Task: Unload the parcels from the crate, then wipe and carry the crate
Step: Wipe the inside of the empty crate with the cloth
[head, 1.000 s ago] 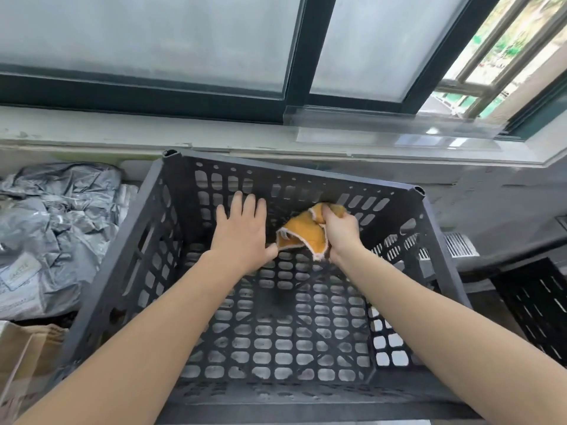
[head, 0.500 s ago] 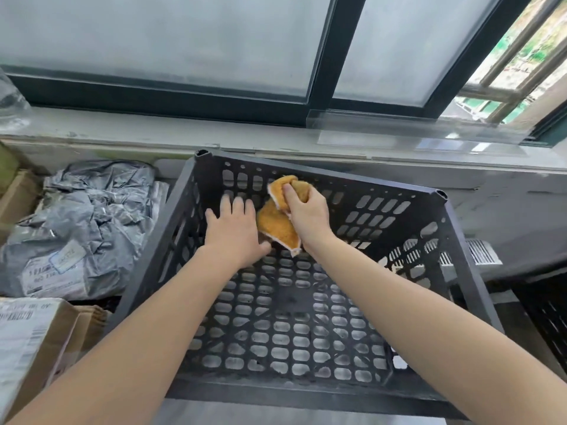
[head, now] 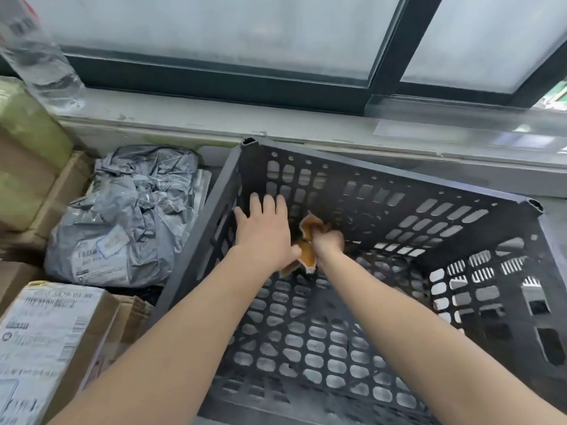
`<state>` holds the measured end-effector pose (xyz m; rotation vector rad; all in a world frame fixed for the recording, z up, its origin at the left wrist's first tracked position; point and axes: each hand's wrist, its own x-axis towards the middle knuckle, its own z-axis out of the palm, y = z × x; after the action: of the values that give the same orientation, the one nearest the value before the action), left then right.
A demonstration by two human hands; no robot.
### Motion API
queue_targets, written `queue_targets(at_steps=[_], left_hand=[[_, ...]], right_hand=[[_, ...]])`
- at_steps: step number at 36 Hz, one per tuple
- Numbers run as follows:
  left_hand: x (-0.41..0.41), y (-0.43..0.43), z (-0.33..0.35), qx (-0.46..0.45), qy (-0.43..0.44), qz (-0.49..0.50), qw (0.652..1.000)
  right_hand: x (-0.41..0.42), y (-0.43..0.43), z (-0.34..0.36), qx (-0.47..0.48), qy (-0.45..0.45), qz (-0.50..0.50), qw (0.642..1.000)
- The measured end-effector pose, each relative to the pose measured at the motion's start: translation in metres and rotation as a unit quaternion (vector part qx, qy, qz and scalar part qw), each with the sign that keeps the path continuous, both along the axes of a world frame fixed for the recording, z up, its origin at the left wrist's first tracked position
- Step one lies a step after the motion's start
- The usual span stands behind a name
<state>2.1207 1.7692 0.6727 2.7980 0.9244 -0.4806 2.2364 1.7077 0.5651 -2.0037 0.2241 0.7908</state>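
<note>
**A:** Where is the crate, and is anything left in it?

**B:** The dark grey perforated plastic crate [head: 429, 185] sits below the windowsill. No parcel shows inside it. A crumpled grey plastic mailer bag [head: 129, 216] and a labelled brown cardboard box [head: 52, 332] lie outside, to its left.

**A:** And the hands?

**B:** Both reach into the far left corner. The left hand [head: 265, 237] has its fingers [head: 270, 207] straight, flat against the inner wall. The right hand [head: 328, 242], just beside it, has its fingers bunched round a crumpled orange cloth with a pale edge [head: 306, 254]. The left thumb seems to touch the cloth.

**A:** What does the wiping turn on?

**B:** The cloth is at the left end of the far wall, whose long axis runs off to the right of the fingers. I judge the right hand should sweep that way while the left steadies the crate.
</note>
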Motion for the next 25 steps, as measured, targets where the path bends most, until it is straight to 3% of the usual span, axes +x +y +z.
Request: queue_targets(at_steps=[6,12,16,22,25], left_hand=[[0.001,0.000,-0.003,-0.006,-0.002,-0.005,1.000],[0.000,0.004,0.003,-0.011,-0.019,0.006,1.000],[0.000,0.006,0.012,-0.006,-0.033,0.002,0.999],[-0.007,0.008,0.016,-0.012,-0.038,0.009,0.999],[-0.011,0.007,0.012,-0.014,-0.039,0.015,0.999]], right_hand=[[0.006,0.006,-0.018,0.026,0.052,-0.014,0.998],[-0.005,0.011,0.013,0.093,-0.033,0.004,0.995],[-0.007,0.016,0.028,0.099,-0.039,0.018,0.994],[-0.023,0.015,0.026,0.017,-0.055,0.144,0.988],[-0.031,0.021,0.027,0.034,-0.075,0.195,0.977]])
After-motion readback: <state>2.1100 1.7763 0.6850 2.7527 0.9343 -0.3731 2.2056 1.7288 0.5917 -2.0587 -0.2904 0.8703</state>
